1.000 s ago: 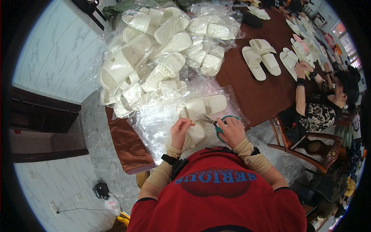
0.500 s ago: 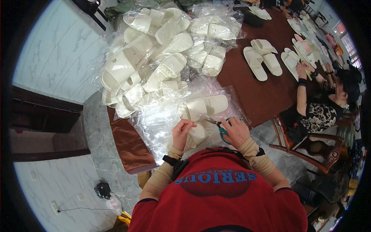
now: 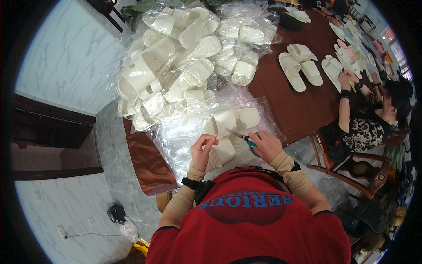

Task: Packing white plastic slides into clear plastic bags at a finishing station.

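Note:
My right hand (image 3: 267, 146) is closed round green-handled scissors (image 3: 252, 148), with the dark blades pointing left. To the left, my left hand (image 3: 202, 150) has its fingers pinched together near the blade tips; whatever they hold is too small to make out. Between and beneath both hands is a pair of white slide slippers. The far slipper (image 3: 246, 118) lies sideways, and the near slipper (image 3: 225, 152) is partly hidden by my left hand. Clear plastic bags (image 3: 176, 141) are spread under the pair.
A big heap of white slippers in clear bags (image 3: 184, 66) covers the table's far left. Two unbagged slippers (image 3: 303, 66) lie on the brown tabletop (image 3: 272, 110). At right, a co-worker (image 3: 365, 119) handles slippers beside a wooden chair (image 3: 347, 171).
My left hand has shifted slightly left. The scissors have moved a little left and their blades have swung upward, over the far slipper's strap.

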Available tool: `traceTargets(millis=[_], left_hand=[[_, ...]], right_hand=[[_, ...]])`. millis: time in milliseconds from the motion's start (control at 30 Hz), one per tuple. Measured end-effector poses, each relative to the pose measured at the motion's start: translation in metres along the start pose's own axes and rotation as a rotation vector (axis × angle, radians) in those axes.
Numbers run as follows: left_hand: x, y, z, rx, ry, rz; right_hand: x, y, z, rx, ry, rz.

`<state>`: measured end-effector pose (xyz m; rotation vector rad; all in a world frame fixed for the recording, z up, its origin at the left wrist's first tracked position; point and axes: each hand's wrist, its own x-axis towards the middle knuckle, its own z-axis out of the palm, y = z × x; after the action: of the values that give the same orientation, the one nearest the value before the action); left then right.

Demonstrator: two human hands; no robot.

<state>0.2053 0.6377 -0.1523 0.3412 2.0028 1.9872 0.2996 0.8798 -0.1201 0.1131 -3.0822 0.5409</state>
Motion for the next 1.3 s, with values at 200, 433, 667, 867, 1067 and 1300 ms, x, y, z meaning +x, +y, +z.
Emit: traceTargets(millis=[200, 433, 667, 867, 1067, 1300], left_hand=[[0.0, 0.003, 0.004, -0.007, -0.008, 0.031], [-0.001, 0.007, 0.005, 0.021, -0.025, 0.035], [-0.004, 0.002, 0.0, -0.048, 0.006, -0.014], [-0.002, 0.002, 0.007, -0.048, -0.016, 0.002], [-0.008, 0.033, -0.017, -0.171, 0.03, -0.011], [-0.064, 0.1, -0.137, -0.249, 0.699, 0.356]], right_hand=[[0.006, -0.015, 0.001, -0.06, -0.036, -0.135], [0.013, -0.02, 0.012, 0.021, -0.089, -0.055], [0.003, -0.014, -0.014, -0.096, 0.021, -0.226], [0.013, -0.018, 0.015, -0.066, -0.014, -0.172], [0.016, -0.001, 0.007, 0.104, -0.01, 0.023], [0.026, 0.117, 0.002, 0.023, 0.182, 0.453]])
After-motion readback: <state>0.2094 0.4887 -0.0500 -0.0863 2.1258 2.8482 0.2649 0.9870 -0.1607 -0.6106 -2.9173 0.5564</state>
